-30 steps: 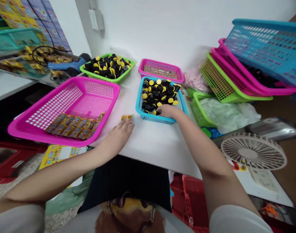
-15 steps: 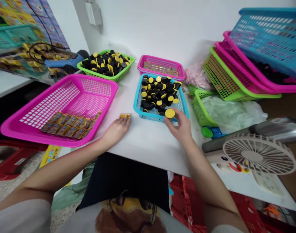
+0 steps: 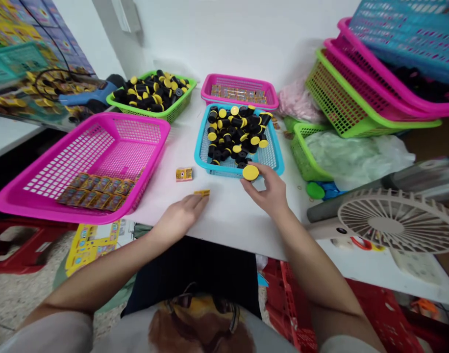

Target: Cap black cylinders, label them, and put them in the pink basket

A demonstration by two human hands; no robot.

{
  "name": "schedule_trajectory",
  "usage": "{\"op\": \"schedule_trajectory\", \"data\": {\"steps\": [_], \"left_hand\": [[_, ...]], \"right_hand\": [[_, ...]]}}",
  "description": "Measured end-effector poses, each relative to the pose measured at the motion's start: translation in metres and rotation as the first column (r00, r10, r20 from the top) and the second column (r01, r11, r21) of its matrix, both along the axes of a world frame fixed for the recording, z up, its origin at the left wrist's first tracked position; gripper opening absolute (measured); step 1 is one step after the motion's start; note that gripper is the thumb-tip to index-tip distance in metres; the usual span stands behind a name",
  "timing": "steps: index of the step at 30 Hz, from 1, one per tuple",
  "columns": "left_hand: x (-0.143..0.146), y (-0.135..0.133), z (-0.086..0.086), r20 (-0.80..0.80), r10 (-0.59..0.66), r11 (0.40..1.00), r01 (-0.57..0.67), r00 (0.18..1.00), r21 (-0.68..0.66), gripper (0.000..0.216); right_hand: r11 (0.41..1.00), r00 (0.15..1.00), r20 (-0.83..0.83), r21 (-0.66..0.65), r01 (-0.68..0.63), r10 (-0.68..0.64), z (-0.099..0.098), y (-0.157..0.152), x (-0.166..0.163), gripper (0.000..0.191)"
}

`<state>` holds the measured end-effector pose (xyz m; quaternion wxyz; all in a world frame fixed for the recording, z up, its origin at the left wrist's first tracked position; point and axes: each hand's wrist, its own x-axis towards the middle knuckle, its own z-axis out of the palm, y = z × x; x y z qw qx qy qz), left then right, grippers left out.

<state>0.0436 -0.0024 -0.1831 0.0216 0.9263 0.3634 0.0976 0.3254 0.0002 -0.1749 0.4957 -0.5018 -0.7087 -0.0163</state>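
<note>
Right side: I am keeping the right hand [image 3: 270,191] in a narrow grip, with thumb and fingers closing on the edge of a yellow-topped piece [image 3: 250,172]. The round yellow face is pointing up toward the head camera, and the fingers are hiding part of the body below it. The piece is sitting at the near rim of the blue basket [image 3: 224,172]; I am unable to tell its height above the white table [image 3: 228,223].

Left side: I am placing the left hand [image 3: 180,215] palm down, its fingers lying close together. The fingertips are meeting a small yellow packet [image 3: 202,192], which is showing just past them over the table. The thumb is not showing clearly, so I am unable to tell whether the hand is pinching the packet or only pressing on it. A printed packet [image 3: 184,174] is lying on the table beyond this hand, near it but apart.

Surroundings: the blue basket is holding loose black-and-yellow pieces [image 3: 239,130]. On the left, the large magenta basket [image 3: 55,214] is containing rows of flat packs [image 3: 95,191]. Behind it, the green basket [image 3: 176,109] is carrying more black-and-yellow parts. On the right, a fan [image 3: 386,225] is standing beside the forearm.
</note>
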Motion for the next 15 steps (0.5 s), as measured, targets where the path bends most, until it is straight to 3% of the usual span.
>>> {"op": "schedule_trajectory", "data": {"steps": [3, 8, 11, 15], "left_hand": [[0.014, -0.001, -0.005, -0.025, -0.042, 0.994, 0.040, 0.999, -0.099, 0.040], [0.019, 0.021, 0.000, 0.308, -0.008, 0.967, 0.085, 0.951, -0.241, 0.027], [0.025, 0.026, 0.024, 0.503, 0.013, 0.954, 0.140, 0.864, -0.266, 0.027], [0.050, 0.028, 0.063, 0.733, -0.022, 0.904, 0.327, 0.680, -0.276, 0.015]], "right_hand": [[1.000, 1.000, 0.005, -0.025, -0.005, 0.006, -0.001, 0.001, 0.000, 0.034], [0.999, 0.998, -0.037, 0.008, -0.044, 0.044, -0.003, 0.001, -0.003, 0.037], [1.000, 0.995, -0.096, -0.009, -0.017, 0.017, -0.004, 0.000, -0.003, 0.045], [0.999, 0.979, -0.202, -0.031, -0.007, 0.000, -0.004, 0.003, 0.002, 0.044]]}}
